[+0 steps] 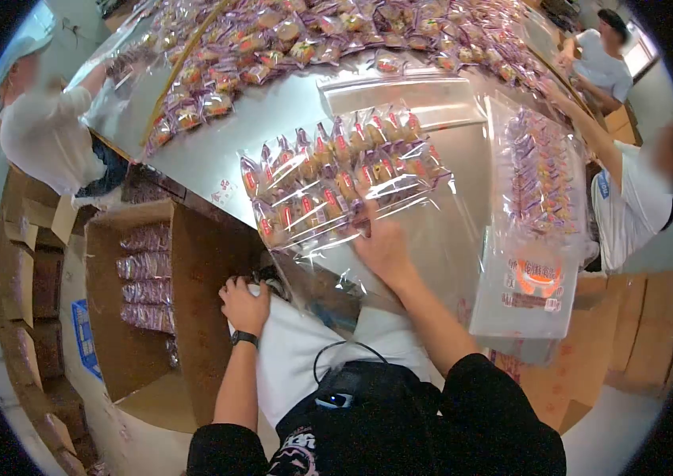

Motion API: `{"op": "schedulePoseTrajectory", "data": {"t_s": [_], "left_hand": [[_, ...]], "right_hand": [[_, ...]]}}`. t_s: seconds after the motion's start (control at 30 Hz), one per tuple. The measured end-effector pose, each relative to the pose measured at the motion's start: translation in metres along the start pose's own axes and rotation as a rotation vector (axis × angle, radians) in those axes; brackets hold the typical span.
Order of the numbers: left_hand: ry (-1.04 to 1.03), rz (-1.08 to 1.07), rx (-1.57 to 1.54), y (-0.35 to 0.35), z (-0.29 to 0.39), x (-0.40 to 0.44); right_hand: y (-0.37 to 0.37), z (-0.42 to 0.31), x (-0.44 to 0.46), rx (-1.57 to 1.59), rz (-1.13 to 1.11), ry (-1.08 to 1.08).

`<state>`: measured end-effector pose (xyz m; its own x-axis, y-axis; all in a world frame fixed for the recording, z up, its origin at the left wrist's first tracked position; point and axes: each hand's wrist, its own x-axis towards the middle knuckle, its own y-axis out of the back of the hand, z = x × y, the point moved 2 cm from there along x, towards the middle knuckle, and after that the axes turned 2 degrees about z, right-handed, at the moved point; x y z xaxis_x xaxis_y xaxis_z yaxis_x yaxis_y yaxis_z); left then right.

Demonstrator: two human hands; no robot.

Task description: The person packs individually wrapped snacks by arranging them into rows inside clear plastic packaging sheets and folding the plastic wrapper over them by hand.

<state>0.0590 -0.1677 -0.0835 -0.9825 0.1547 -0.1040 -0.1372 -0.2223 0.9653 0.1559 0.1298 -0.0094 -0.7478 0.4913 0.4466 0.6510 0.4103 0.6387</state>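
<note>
On the metal table (pixel 273 119) lies a large clear bag (pixel 424 230) holding rows of small purple-wrapped packets (pixel 305 208). My right hand (pixel 382 244) is at the bag's near side, its fingers reaching against the packets; whether it grips the plastic is hard to see. My left hand (pixel 245 305) rests on my white-clothed leg beside an open carton (pixel 170 317), fingers spread, holding nothing. Inside that carton are stacked rows of packets (pixel 146 278).
A heap of wrapped packets (pixel 289 40) covers the table's far side. Another filled bag (pixel 539 190) lies at the right, near printed plastic bags (pixel 523 289). One person stands at the left, two at the right. More cartons (pixel 630 325) line both sides.
</note>
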Motion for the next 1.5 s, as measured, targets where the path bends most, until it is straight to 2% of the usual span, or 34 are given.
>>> {"op": "schedulePoseTrajectory", "data": {"t_s": [0.2,0.23,0.53,0.67,0.9,1.0,1.03,1.13,1.17,1.27,1.3,1.4,1.43,1.47,1.5], "left_hand": [[0.021,0.0,-0.004,0.0,0.009,0.011],[0.027,-0.047,-0.012,0.0,0.011,0.012],[-0.002,-0.031,0.179,0.0,0.029,0.009],[0.026,-0.079,0.162,-0.001,0.026,0.01],[0.024,-0.064,0.155,0.001,0.026,0.011],[0.031,-0.073,0.169,0.003,0.029,0.01],[0.027,-0.074,0.181,0.003,0.028,0.01],[0.017,-0.086,0.197,0.002,0.031,0.006],[0.019,-0.094,0.19,0.004,0.033,0.005],[-0.008,-0.108,0.215,0.0,0.027,0.002],[-0.016,-0.111,0.231,-0.003,0.024,0.002],[-0.019,-0.093,0.193,-0.002,0.018,-0.001],[-0.02,-0.078,0.228,-0.011,0.012,0.002],[0.007,-0.181,0.21,0.004,0.019,0.003],[0.009,-0.138,0.207,0.0,0.017,0.003]], "right_hand": [[-0.002,0.002,0.009,-0.033,-0.156,-0.242],[-0.001,0.002,0.011,0.0,-0.141,-0.233],[0.011,-0.022,0.006,0.142,-0.126,-0.17],[0.016,-0.017,0.003,0.201,-0.214,-0.174],[0.018,-0.008,0.005,0.545,-0.304,-0.481],[0.025,-0.031,0.008,-0.046,-0.179,0.031],[0.027,-0.037,0.008,0.022,-0.288,-0.07],[0.019,-0.039,0.017,0.006,-0.238,0.0],[0.019,-0.042,0.018,-0.028,-0.284,0.007],[0.015,-0.047,0.01,-0.016,-0.146,0.198],[0.024,-0.061,0.012,-0.044,-0.46,-0.094],[0.056,-0.082,-0.018,-0.19,-0.735,0.172],[0.067,-0.091,-0.02,0.042,-0.897,0.143],[0.08,-0.104,-0.016,0.277,-1.055,0.103],[0.092,-0.118,-0.012,0.518,-1.202,0.049]]}}
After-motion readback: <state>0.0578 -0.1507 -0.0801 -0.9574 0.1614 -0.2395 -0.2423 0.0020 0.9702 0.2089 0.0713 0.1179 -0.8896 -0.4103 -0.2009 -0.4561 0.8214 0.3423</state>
